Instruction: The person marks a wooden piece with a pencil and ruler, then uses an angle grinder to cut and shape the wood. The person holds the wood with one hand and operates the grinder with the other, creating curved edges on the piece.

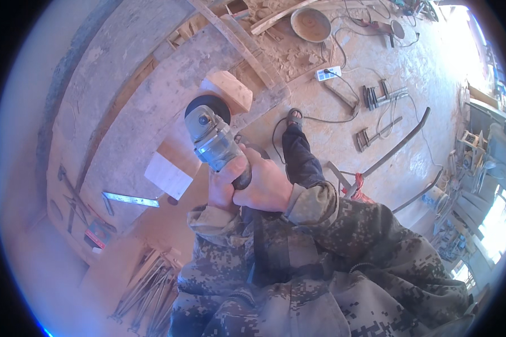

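Note:
Both of my hands are wrapped round an angle grinder (211, 145) with a clear and grey body. My left hand (224, 182) grips it on the left side, and my right hand (267, 182) closes over its rear end. At the far end, the dark round disc (218, 104) lies against or just beside a pale wooden block (234, 92); the grinder's head hides where they meet. This block rests on the worn bench (152, 101). Nearer, a second squared wooden block (168, 173) sticks out at the bench's edge, left of my hands.
A silver ruler-like strip (130, 199) and hand tools lie at the bench's left. On the floor to the right are a power strip (328, 73), cords, metal clamps (385, 96) and a long curved bar (399, 146). A round pan (311, 24) sits among shavings.

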Motion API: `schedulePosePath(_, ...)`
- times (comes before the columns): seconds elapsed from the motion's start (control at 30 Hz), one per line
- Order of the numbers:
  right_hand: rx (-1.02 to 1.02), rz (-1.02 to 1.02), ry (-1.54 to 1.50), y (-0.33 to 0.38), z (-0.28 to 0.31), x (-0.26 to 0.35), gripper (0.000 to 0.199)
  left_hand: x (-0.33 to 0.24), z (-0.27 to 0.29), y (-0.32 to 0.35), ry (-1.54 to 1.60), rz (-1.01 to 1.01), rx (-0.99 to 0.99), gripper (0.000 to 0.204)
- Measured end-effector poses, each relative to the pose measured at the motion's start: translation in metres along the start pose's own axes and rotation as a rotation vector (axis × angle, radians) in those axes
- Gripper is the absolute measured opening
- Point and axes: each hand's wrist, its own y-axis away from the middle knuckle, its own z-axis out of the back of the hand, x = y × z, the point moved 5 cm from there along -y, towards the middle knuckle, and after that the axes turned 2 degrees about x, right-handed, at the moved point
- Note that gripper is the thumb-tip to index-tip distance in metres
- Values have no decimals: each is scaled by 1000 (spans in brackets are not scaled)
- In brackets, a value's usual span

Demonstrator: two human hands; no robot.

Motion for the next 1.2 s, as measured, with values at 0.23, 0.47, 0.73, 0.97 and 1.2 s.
schedulePosePath(0.23, 2, -20, 8, 10, -7, -4, 104, 9, 5, 10, 22, -23, 27, 57)
schedulePosePath(0.47, -83, -8, 7, 17, -2, -5, 101, 19, 8, 1, -1, -68, 102, 55)
schedulePosePath(0.73, -26, -32, -19, 21, -9, -12, 99, 19, 2, 14, 65, 27, 96, 59)
schedulePosePath(0.97, -63, -42, -35, 26, -2, -14, 101, 29, 6, 7, -6, 17, 68, 64)
schedulePosePath(1.2, -37, -33, -26, 29, -7, -15, 99, 22, 0, 18, 21, 21, 93, 61)
